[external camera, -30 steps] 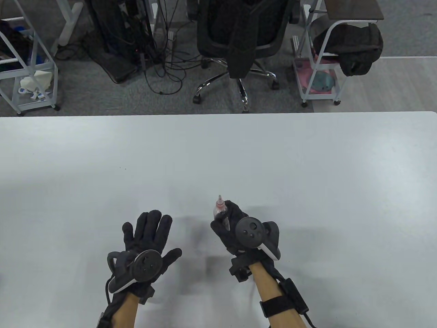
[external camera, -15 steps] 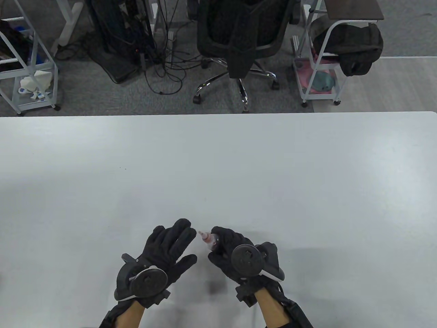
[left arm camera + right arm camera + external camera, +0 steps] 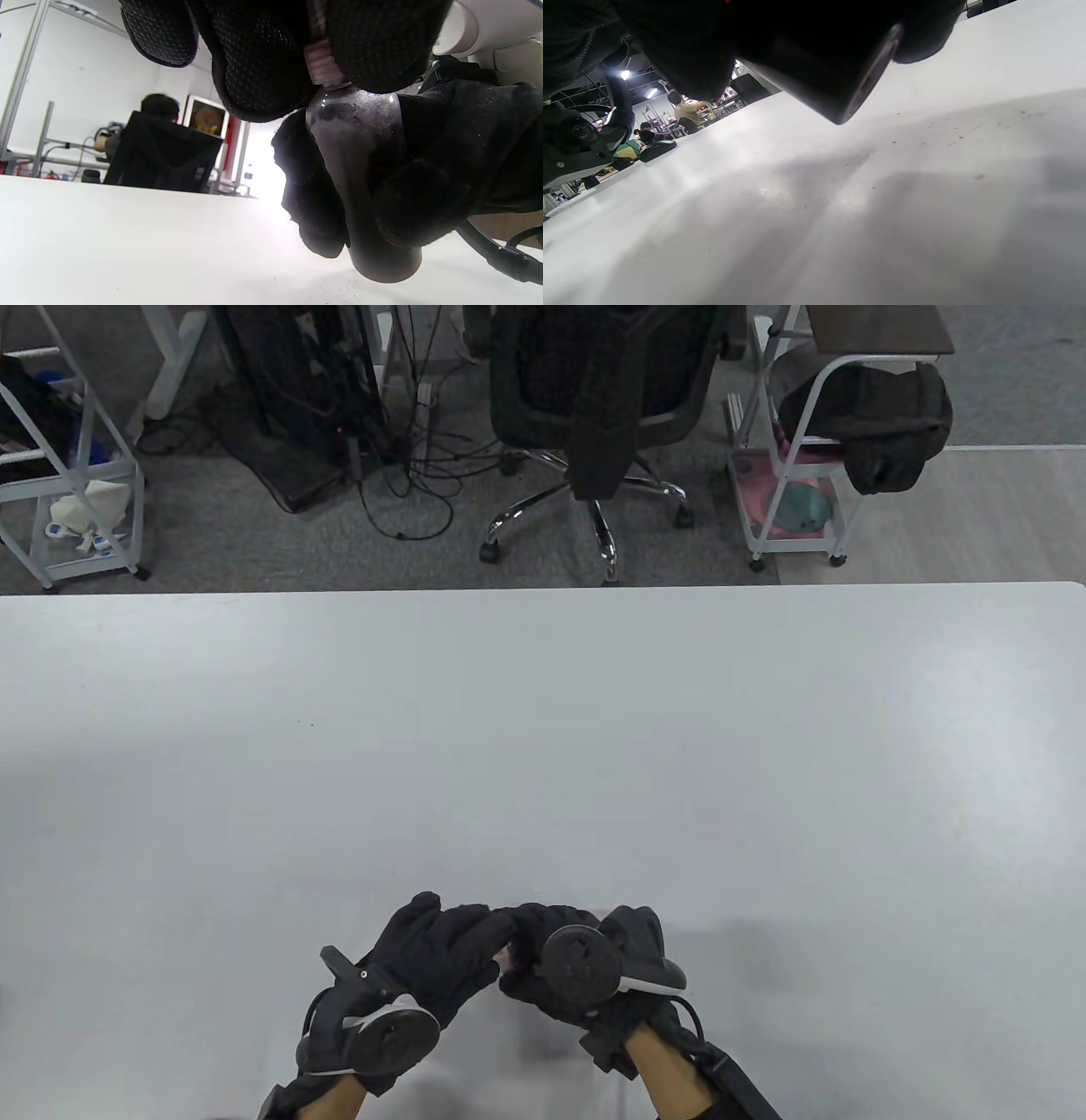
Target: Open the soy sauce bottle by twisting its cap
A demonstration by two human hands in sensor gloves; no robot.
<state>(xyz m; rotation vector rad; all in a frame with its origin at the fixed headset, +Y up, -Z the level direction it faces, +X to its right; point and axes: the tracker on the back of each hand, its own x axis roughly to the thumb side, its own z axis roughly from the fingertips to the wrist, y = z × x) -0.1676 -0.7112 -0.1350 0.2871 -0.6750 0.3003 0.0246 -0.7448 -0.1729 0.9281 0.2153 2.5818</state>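
A small soy sauce bottle with dark liquid and a ribbed pinkish cap is held just above the white table near its front edge. My right hand grips the bottle's body; its fingers wrap around it in the left wrist view. My left hand meets it from the left, and its fingers close around the cap. In the table view only a pink sliver of the bottle shows between the hands. The bottle's dark base hangs over the table in the right wrist view.
The white table stretches far ahead and to both sides of the hands. Beyond its far edge stand an office chair, a white cart at the right and a shelf rack at the left.
My right hand has pulled the bottle back toward the front edge and tilted it left. My left hand, open before, has moved right and closed its fingers on the cap.
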